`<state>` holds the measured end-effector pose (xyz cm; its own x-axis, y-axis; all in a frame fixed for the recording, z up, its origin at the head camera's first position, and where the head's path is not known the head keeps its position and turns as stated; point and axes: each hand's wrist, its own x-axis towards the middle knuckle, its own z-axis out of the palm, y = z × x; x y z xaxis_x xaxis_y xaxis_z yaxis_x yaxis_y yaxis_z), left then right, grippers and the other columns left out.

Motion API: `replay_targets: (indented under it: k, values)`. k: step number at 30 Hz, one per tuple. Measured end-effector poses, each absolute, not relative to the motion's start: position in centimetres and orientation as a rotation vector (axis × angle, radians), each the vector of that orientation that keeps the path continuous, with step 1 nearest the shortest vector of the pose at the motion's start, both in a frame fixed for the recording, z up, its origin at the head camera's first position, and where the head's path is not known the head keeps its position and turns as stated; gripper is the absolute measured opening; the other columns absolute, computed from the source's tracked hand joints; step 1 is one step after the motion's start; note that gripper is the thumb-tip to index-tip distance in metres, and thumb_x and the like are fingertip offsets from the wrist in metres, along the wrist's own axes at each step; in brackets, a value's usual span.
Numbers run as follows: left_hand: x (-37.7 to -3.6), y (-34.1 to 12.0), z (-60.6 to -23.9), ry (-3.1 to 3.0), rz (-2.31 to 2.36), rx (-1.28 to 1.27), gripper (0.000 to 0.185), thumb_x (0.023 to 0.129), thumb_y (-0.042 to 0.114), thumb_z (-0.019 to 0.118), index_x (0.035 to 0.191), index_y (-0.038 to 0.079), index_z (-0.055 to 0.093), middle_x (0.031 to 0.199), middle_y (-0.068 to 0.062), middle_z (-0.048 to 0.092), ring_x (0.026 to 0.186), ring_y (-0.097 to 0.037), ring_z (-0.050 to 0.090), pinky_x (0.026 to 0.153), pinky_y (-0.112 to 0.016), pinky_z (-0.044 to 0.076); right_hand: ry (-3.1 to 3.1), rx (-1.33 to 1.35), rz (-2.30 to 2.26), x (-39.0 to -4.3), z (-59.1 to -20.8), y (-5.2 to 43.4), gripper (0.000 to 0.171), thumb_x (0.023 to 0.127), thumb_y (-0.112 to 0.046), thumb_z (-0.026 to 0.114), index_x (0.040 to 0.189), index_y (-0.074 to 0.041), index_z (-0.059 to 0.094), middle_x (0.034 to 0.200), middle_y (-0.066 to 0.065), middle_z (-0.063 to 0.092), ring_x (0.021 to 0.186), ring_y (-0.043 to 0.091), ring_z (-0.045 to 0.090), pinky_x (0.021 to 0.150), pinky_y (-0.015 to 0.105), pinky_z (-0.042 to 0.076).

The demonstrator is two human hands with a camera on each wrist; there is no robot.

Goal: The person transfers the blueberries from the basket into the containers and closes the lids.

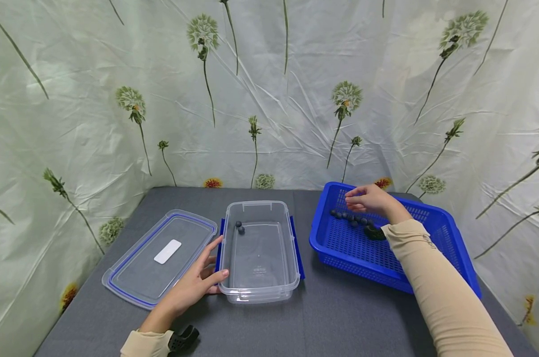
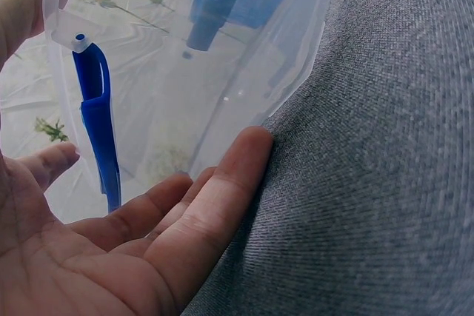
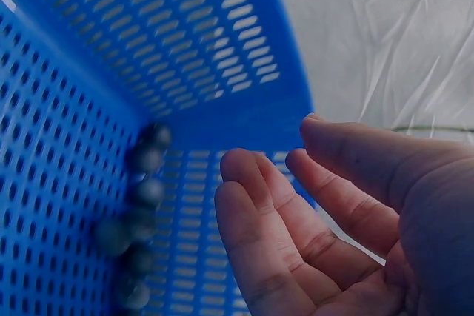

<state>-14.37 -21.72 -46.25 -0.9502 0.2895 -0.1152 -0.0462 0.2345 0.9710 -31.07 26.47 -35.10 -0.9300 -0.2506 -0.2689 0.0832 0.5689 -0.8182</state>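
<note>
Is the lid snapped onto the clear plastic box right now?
No, the lid lies flat on the table to the left of the open clear box, apart from it.

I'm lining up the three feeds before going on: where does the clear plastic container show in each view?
Head: the clear container sits at centre on the grey table, the left hand resting against its left side.
Left wrist: its clear wall and blue latch fill the upper left, above the fingers.
Right wrist: not in it; only the blue basket shows.
Shared landmark: the blue basket, seen through the wall in the left wrist view.
</note>
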Motion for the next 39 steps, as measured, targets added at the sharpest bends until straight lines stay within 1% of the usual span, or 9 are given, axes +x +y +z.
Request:
replay_targets:
  k: [2,6,10,16,21,28,33,39]
  values:
    - [-14.4,-21.7,-46.2,2.246,1.769,0.221,0.083,0.106,0.023,0.068,0.170,0.043,0.018,0.166,-0.036,0.031,0.144,-0.056,0.049,0.090,-0.051,0.065,2.440,-0.113,-1.304,-31.0,-35.3,26.9,0.049,0.111,-0.010,0.057,0.149,0.019,0.046,0.117,0.014,0.077,0.096,0.008,0.074,0.093,0.030,0.063]
    - [-14.3,-21.8,-46.2,2.249,1.768,0.218,0.083,0.106,0.023,0.068,0.170,0.043,0.018,0.166,-0.036,0.032,0.144,-0.056,0.050,0.090,-0.051,0.065,2.410,-0.092,-1.327,-31.0,-36.0,27.6,0.049,0.111,-0.008,0.057,0.148,0.022,0.045,0.100,0.002,0.078,0.087,0.004,0.074,0.085,0.025,0.063]
    - [-14.3,-21.8,-46.2,2.250,1.771,0.222,0.083,0.106,0.023,0.068,0.170,0.043,0.018,0.165,-0.036,0.032,0.143,-0.055,0.051,0.089,-0.050,0.065,2.376,-0.063,-1.346,-31.2,-36.7,28.2,0.048,0.110,-0.007,0.056,0.146,0.023,0.044,0.093,-0.003,0.075,0.083,0.003,0.072,0.081,0.023,0.062]
    - [-14.3,-21.8,-46.3,2.219,1.796,0.229,0.083,0.106,0.021,0.067,0.170,0.041,0.018,0.165,-0.036,0.033,0.142,-0.052,0.053,0.089,-0.050,0.065,2.341,-0.029,-1.312,-31.2,-37.5,28.8,0.048,0.111,-0.009,0.056,0.147,0.021,0.045,0.097,0.000,0.076,0.085,0.005,0.071,0.085,0.026,0.062]
    - [-14.4,-21.8,-46.4,2.214,1.799,0.226,0.083,0.106,0.021,0.068,0.170,0.041,0.018,0.164,-0.035,0.034,0.141,-0.050,0.054,0.089,-0.050,0.065,2.332,-0.037,-1.282,-30.9,-37.9,29.0,0.045,0.111,-0.008,0.055,0.144,0.022,0.047,0.095,0.002,0.075,0.084,0.007,0.070,0.086,0.028,0.062]
    - [-14.5,-21.8,-46.3,2.213,1.796,0.237,0.083,0.106,0.022,0.067,0.170,0.041,0.018,0.164,-0.035,0.033,0.141,-0.051,0.054,0.089,-0.050,0.065,2.348,-0.019,-1.218,-30.8,-38.6,28.9,0.042,0.111,-0.008,0.055,0.140,0.021,0.050,0.097,0.006,0.074,0.084,0.008,0.069,0.083,0.027,0.062]
    - [-14.5,-21.9,-46.4,2.216,1.792,0.245,0.083,0.106,0.022,0.067,0.170,0.041,0.018,0.165,-0.036,0.033,0.141,-0.052,0.054,0.089,-0.050,0.065,2.333,-0.002,-1.195,-30.8,-38.9,28.9,0.040,0.112,-0.007,0.054,0.139,0.022,0.051,0.094,0.004,0.072,0.082,0.008,0.068,0.080,0.026,0.062]
    - [-14.5,-21.9,-46.3,2.215,1.795,0.256,0.083,0.106,0.021,0.067,0.170,0.041,0.017,0.165,-0.036,0.032,0.141,-0.051,0.054,0.089,-0.049,0.065,2.333,0.027,-1.189,-30.7,-39.2,28.8,0.039,0.111,-0.007,0.056,0.136,0.021,0.054,0.091,0.003,0.072,0.080,0.008,0.068,0.077,0.025,0.061]
